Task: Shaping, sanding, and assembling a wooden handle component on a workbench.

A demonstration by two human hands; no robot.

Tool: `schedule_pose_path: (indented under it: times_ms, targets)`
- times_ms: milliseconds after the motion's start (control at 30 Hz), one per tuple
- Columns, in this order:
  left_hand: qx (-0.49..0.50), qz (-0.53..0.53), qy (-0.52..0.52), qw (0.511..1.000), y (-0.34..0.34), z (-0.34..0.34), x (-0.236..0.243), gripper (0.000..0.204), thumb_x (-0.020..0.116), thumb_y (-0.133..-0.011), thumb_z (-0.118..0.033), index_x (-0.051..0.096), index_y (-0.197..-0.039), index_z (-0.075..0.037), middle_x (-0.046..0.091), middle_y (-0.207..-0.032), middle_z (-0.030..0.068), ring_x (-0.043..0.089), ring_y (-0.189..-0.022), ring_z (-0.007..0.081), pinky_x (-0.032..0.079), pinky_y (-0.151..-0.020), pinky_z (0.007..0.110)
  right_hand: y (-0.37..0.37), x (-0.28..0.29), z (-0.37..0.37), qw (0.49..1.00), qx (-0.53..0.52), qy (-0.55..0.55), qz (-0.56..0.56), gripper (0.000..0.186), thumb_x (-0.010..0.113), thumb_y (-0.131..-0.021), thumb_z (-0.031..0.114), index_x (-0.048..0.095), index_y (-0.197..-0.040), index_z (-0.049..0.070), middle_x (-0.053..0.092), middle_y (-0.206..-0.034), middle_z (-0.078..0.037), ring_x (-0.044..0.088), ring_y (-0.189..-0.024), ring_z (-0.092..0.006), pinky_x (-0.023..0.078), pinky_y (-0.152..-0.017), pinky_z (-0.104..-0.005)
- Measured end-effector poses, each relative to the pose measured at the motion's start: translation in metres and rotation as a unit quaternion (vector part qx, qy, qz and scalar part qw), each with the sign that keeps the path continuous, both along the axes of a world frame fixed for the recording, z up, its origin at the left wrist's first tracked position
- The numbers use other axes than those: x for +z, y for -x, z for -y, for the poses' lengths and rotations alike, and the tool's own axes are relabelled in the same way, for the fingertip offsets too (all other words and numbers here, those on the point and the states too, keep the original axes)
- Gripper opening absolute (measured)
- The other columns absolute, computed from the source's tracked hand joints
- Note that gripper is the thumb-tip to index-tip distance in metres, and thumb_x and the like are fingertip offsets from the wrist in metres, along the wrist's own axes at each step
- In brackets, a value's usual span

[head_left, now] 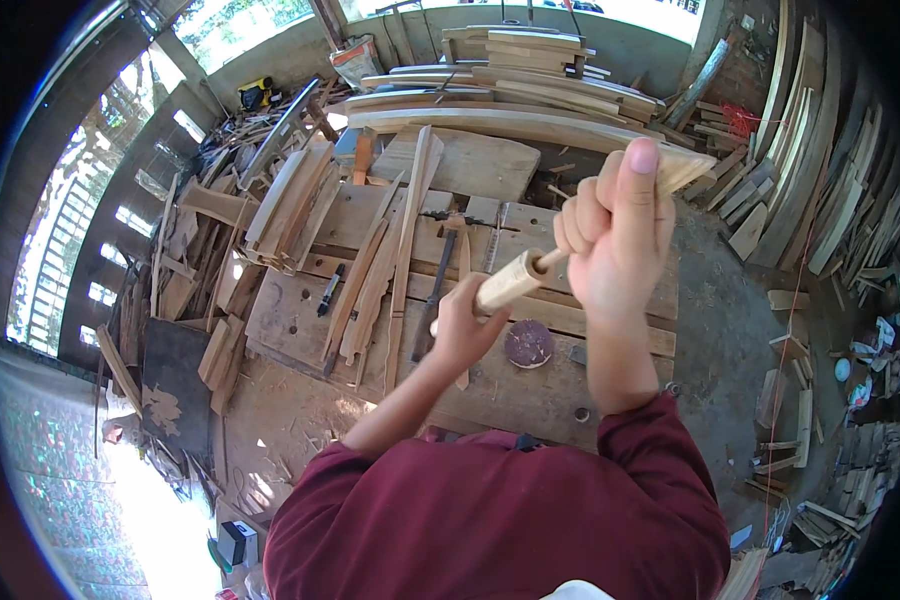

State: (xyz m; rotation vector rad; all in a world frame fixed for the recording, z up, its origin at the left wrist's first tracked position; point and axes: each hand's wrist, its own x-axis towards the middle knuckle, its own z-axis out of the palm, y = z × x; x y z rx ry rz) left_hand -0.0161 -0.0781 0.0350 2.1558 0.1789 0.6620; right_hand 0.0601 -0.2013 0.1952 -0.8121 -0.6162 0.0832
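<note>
My left hand (pixel 460 325) is closed round a pale, rounded wooden piece (pixel 507 284) with a dark hole in its upper end. Higher up and to the right, my right hand (pixel 620 220) makes a fist with the thumb on top, gripping a wooden stick (pixel 552 259). The stick's thin end points at the hole; whether it is inside cannot be made out. A wider pale wooden part (pixel 683 168) shows beyond the right fist, perhaps the same stick's other end. Below the hands, a round purple sanding disc (pixel 529 343) lies on the wooden workbench (pixel 480 402).
Long wood strips (pixel 407 240) and a dark bar clamp (pixel 437 290) lie across the bench's left half. Stacked planks (pixel 510 120) stand behind it. More boards lean along the right wall (pixel 815 130). Scrap wood (pixel 228 370) crowds the left side.
</note>
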Motion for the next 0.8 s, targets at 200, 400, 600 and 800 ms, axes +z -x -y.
schedule_pose_path:
  times_ms: [200, 400, 600, 800]
  targets:
    - [-0.055, 0.051, 0.066, 0.995, -0.012, 0.014, -0.007, 0.018, 0.070, -0.066, -0.012, 0.060, -0.076, -0.002, 0.060, -0.066, 0.0161, 0.063, -0.061, 0.0318, 0.047, -0.055, 0.032, 0.022, 0.003, 0.007, 0.999, -0.005, 0.030, 0.041, 0.045, 0.037, -0.099, 0.034, 0.030, -0.059, 0.014, 0.023, -0.045, 0.006, 0.017, -0.035, -0.0055, 0.015, -0.035, -0.0248]
    - [-0.597, -0.277, 0.235, 0.716, -0.008, -0.013, 0.013, 0.016, 0.069, -0.072, -0.011, 0.055, -0.071, -0.002, 0.053, -0.061, 0.0000, 0.049, -0.056, 0.0079, 0.039, -0.052, 0.026, -0.019, 0.006, 0.016, 0.645, 0.705, -0.180, 0.234, 0.059, 0.050, -0.091, 0.046, 0.032, -0.050, 0.008, 0.025, -0.045, 0.002, 0.023, -0.032, -0.0119, 0.016, -0.031, -0.0269]
    - [-0.544, -0.264, 0.329, 0.725, -0.003, 0.003, 0.015, 0.017, 0.066, -0.076, -0.009, 0.050, -0.071, -0.005, 0.048, -0.060, -0.0016, 0.048, -0.052, 0.0078, 0.039, -0.049, 0.025, -0.015, -0.001, 0.022, 0.916, 0.389, -0.037, 0.095, 0.054, 0.040, -0.094, 0.050, 0.027, -0.057, 0.012, 0.021, -0.040, 0.006, 0.014, -0.031, -0.0076, 0.012, -0.030, -0.0258]
    - [-0.003, -0.024, 0.000, 1.000, -0.011, 0.017, 0.018, 0.014, 0.065, -0.068, -0.010, 0.058, -0.079, -0.002, 0.061, -0.067, 0.0179, 0.063, -0.067, 0.0331, 0.048, -0.059, 0.038, -0.020, 0.000, 0.006, 0.993, -0.069, -0.023, -0.095, 0.049, 0.040, -0.095, 0.046, 0.027, -0.059, 0.016, 0.019, -0.046, 0.007, 0.012, -0.038, -0.0047, 0.011, -0.036, -0.0236]
